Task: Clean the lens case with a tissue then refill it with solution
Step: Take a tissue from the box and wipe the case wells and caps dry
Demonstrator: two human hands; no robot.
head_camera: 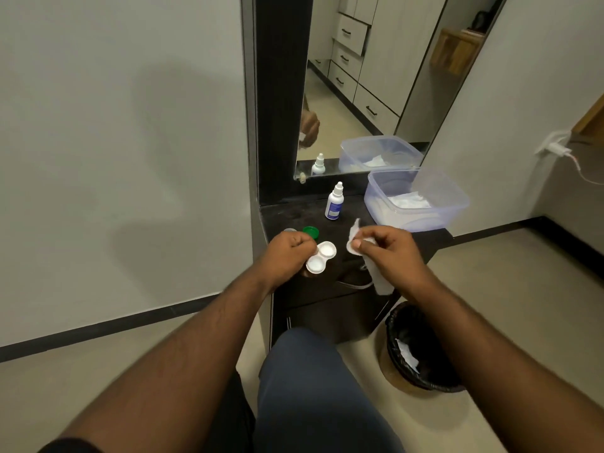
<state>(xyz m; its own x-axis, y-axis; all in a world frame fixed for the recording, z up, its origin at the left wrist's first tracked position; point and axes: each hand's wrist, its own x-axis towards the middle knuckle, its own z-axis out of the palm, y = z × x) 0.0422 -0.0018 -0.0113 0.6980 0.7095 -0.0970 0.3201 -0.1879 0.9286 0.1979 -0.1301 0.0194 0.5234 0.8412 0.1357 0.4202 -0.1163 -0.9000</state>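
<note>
White plastic twin-well lens case (pixel 321 261), caps off, pinched at its left edge by the left hand (pixel 287 256) above the dark counter (pixel 425 238). Long axis runs near-left to far-right. Right hand (pixel 389 253) pinches a crumpled white tissue (pixel 354 238) just right of the far well — nearer that one. Wiping likely next; white dropper bottle of solution (pixel 335 202) stands untouched behind.

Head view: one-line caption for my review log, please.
Left hand holds the open lens case, right hand pinches a tissue; solution bottle stands behind.
</note>
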